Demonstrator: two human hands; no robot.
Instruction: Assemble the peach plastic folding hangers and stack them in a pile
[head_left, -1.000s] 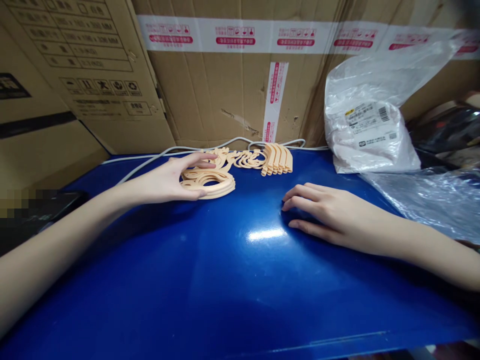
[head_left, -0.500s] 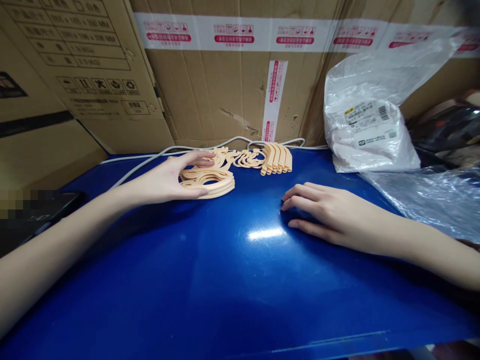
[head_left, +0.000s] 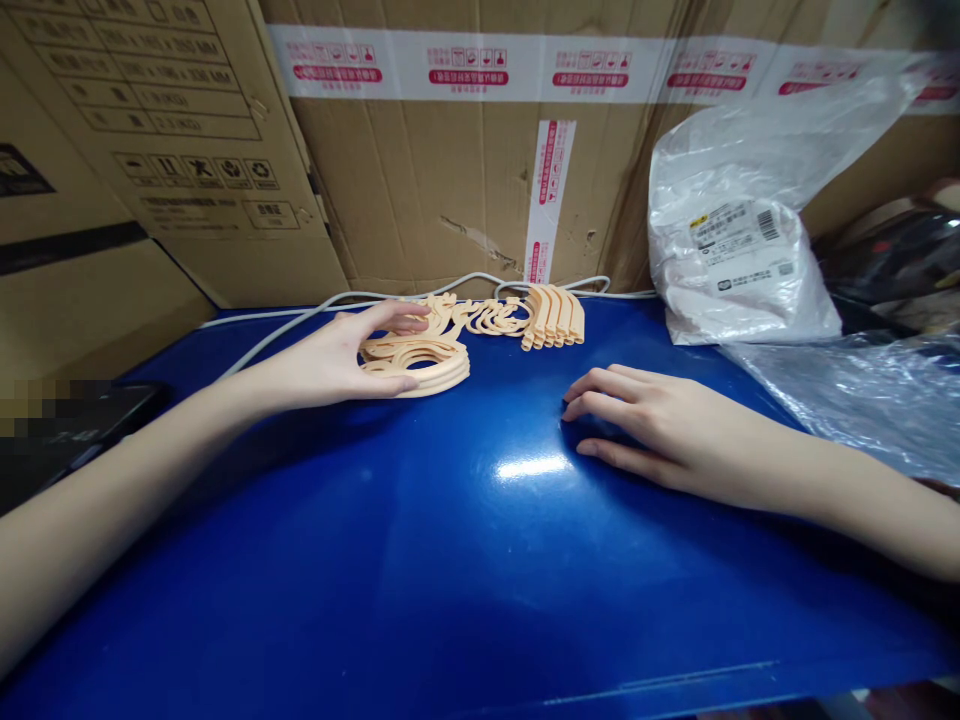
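My left hand [head_left: 330, 360] is curved around the left side of a stack of flat, beige curved pieces [head_left: 442, 375]. Its thumb lies along the front of the stack and its fingers reach over the back, so the left part of the stack is hidden. Just behind are more beige pieces, a looped cluster [head_left: 491, 318] and a row of curved tubular pieces [head_left: 556, 318] standing side by side. On the blue table [head_left: 465, 560], my right hand [head_left: 645, 425] rests with loosely bent fingers apart and nothing in them.
Cardboard boxes [head_left: 442, 190] wall off the back and left. A white cable [head_left: 300, 308] runs along the rear edge. At the right stand a white plastic bag [head_left: 739, 240] with a label and a clear plastic sheet [head_left: 870, 400]. A dark device [head_left: 97, 430] lies at the left.
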